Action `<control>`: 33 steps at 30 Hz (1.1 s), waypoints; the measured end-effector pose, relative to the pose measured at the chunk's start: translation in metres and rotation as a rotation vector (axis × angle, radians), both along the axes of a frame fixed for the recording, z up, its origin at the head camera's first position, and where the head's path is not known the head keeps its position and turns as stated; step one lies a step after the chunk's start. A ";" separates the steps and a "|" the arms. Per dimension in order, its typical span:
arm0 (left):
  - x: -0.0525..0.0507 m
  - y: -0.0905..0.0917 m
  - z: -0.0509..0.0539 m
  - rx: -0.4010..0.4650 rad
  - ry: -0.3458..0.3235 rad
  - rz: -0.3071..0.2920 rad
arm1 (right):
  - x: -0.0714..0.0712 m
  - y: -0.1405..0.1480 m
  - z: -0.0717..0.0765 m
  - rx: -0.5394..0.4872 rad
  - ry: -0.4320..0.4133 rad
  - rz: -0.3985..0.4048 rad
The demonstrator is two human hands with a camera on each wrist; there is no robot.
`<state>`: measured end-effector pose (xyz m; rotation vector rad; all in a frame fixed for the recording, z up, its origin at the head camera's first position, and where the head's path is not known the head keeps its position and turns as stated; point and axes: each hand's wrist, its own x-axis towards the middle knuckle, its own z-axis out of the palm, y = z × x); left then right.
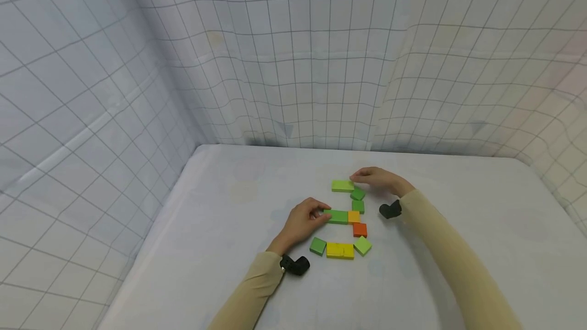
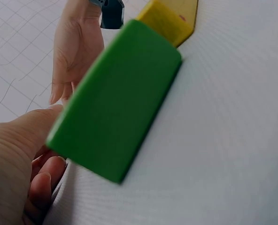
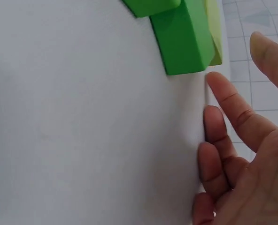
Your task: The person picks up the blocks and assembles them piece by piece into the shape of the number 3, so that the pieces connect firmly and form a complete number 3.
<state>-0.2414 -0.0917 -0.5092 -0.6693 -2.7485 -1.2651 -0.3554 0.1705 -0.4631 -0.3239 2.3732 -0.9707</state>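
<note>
In the head view, my left hand pinches the left end of a long green block between thumb and index finger. An orange block adjoins that block's right end. My right hand is by the right end of a light green block; in the right wrist view its thumb stands apart and its index fingertip is close to that block. Nearby are two green blocks. In the left wrist view, another green block hides part of my left hand.
A red-orange block lies below the orange one. Nearer me, a green square block, yellow blocks and a light green square block form a row. Gridded white cloth hangs behind the white table.
</note>
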 end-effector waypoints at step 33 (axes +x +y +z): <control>0.003 -0.001 0.003 -0.017 0.001 -0.005 | 0.058 0.126 0.015 -0.034 -0.089 0.184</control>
